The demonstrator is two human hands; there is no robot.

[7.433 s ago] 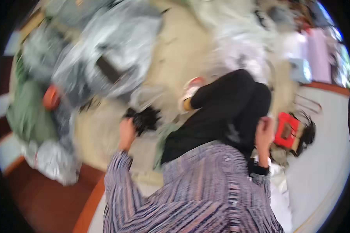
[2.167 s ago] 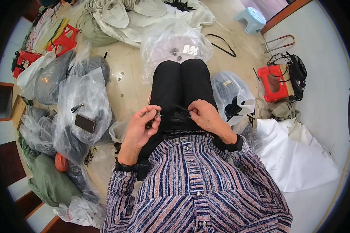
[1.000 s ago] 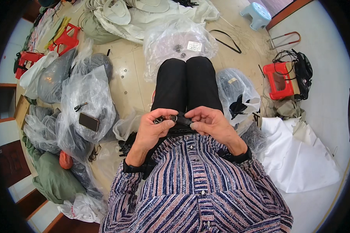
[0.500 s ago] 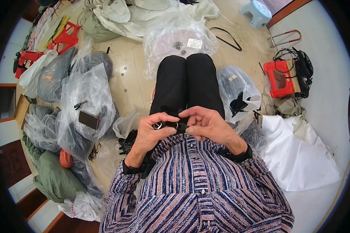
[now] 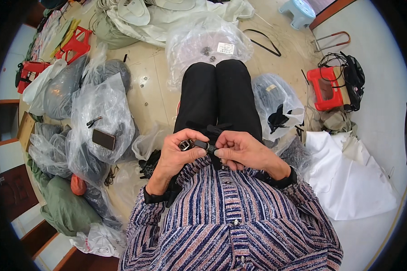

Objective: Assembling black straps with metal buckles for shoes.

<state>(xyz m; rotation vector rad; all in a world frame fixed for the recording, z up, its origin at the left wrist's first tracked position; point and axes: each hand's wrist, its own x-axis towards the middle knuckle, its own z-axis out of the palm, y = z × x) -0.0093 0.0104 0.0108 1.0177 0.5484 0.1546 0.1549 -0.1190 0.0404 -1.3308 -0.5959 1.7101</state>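
Note:
Above my lap, my left hand (image 5: 175,152) is closed, thumb against fingers, on a small black buckle (image 5: 201,144) with a flat dark grey face. A shiny metal ring (image 5: 184,145) shows in the curl of that hand. My right hand (image 5: 245,150) pinches the other end of the piece, where a black strap (image 5: 212,148) meets it. The thumbs and fingertips of both hands hide part of the join. More black webbing (image 5: 209,129) lies just beyond the fingers, across my dark trousers.
Left of my legs lie stuffed plastic bags (image 5: 99,99) with a phone (image 5: 103,139) on top. Ahead is another clear bag (image 5: 203,38). A bag of black parts (image 5: 276,101), a white cloth (image 5: 348,180) and a red case (image 5: 324,88) lie to the right.
The buckle has turned, so its grey face now shows more between my hands. My right fingers have curled in closer around the strap.

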